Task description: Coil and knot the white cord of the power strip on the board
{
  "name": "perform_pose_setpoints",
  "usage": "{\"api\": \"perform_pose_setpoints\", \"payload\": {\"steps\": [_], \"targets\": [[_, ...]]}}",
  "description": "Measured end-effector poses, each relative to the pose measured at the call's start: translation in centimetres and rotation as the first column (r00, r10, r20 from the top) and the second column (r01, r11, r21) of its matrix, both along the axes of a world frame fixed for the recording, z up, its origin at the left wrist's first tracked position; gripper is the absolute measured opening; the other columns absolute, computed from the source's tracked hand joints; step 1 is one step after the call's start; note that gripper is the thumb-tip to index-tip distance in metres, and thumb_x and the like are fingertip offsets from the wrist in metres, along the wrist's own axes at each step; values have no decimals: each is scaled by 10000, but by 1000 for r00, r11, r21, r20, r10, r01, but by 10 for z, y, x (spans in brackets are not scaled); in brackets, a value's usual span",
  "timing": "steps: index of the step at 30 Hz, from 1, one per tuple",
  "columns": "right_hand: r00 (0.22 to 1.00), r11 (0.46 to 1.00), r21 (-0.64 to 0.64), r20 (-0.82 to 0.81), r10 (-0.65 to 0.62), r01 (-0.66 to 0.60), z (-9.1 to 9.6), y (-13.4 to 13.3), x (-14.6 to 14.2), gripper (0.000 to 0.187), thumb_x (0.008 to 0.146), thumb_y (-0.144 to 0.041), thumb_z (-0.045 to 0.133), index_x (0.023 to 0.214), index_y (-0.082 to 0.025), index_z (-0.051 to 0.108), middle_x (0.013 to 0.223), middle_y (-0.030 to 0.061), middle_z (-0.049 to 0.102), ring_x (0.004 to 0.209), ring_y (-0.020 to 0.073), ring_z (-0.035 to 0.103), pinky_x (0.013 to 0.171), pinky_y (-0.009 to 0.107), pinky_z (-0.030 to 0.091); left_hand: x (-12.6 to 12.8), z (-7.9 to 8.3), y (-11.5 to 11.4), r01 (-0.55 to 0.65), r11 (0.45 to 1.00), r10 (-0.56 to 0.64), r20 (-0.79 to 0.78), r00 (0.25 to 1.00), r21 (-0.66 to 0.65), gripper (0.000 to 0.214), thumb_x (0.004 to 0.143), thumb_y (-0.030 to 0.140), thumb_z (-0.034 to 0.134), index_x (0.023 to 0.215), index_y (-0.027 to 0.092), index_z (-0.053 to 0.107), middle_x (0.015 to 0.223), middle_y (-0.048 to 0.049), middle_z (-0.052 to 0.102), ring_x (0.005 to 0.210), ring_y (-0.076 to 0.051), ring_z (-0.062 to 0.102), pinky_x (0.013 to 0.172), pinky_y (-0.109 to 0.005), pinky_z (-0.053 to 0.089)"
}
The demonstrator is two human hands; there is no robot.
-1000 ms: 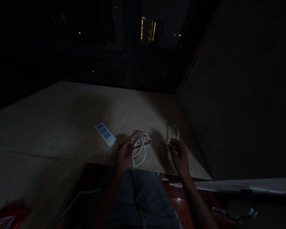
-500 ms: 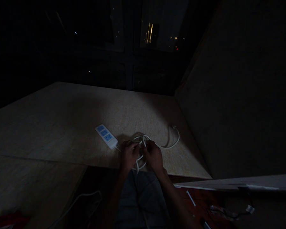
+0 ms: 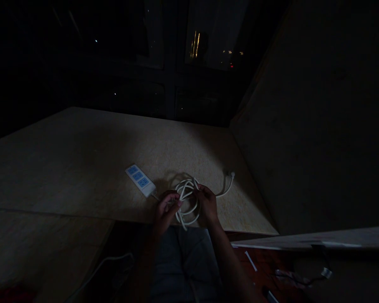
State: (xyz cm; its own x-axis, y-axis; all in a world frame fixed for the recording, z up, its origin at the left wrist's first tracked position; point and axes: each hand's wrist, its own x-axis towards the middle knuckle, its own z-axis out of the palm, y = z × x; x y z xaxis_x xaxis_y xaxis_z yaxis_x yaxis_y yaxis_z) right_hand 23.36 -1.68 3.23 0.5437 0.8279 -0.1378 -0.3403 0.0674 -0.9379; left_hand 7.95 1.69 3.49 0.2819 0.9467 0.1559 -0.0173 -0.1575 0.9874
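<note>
A white power cord point(image 3: 194, 207) hangs in several loose loops between my two hands, near the front edge of the board. On its left side my left hand point(image 3: 167, 210) pinches the loops with thumb and fingers. My right hand point(image 3: 207, 203) grips the cord at the upper right of the coil. Left of the hands lies a white power strip point(image 3: 140, 181) with blue socket faces, joined to the cord. The cord's far end trails right to a plug point(image 3: 232, 174) on the board.
A pale board surface point(image 3: 97, 147) spreads under the strip. Dark window panes point(image 3: 208, 42) stand behind it, and a wall panel point(image 3: 318, 147) rises at the right. Below right, a thin white stick point(image 3: 250, 261) and a dark cable point(image 3: 295, 277) lie on the reddish floor.
Both hands have moved slightly apart, and more loops of the cord now show between them. The plug end has been drawn in, its trailing length shorter.
</note>
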Motion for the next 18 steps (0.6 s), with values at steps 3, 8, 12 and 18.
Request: {"api": "perform_pose_setpoints", "payload": {"steps": [3, 8, 12, 18], "targets": [[997, 999, 26, 73, 37, -39, 5, -3, -1, 281, 740, -327, 712, 982, -185, 710, 884, 28, 741, 778, 180, 653, 729, 283, 493, -3, 12, 4, -14, 1000, 15, -60, 998, 12, 282, 824, 479, 626, 863, 202, 665, 982, -70, 676, 960, -217, 639, 845, -325, 512], [988, 997, 68, 154, 30, -41, 11, -6, -2, 265, 759, -328, 711, 1000, -221, 745, 997, 31, 751, 901, 202, 665, 848, 326, 501, 8, 47, 25, -56, 986, 83, -171, 982, 160, 341, 835, 465, 627, 1045, 198, 656, 1005, -75, 695, 931, -210, 651, 811, -322, 514], [987, 996, 76, 158, 24, -36, 11, -8, -2, 298, 764, -338, 706, 1040, -236, 750, 1005, 29, 754, 958, 230, 671, 903, 379, 504, 23, 70, 36, 77, 936, 71, -399, 914, 344, 235, 812, 425, 672, 879, 204, 717, 844, -60, 700, 799, -194, 642, 726, -308, 503], [1000, 996, 91, 22, -14, 12, 19, -11, -1, 314, 724, -313, 747, 1027, -234, 747, 967, 23, 761, 896, 217, 686, 860, 367, 519, 35, 74, 31, 95, 943, 38, -389, 921, 318, 145, 842, 297, 627, 824, 207, 739, 771, -40, 706, 663, -155, 618, 636, -280, 484]]}}
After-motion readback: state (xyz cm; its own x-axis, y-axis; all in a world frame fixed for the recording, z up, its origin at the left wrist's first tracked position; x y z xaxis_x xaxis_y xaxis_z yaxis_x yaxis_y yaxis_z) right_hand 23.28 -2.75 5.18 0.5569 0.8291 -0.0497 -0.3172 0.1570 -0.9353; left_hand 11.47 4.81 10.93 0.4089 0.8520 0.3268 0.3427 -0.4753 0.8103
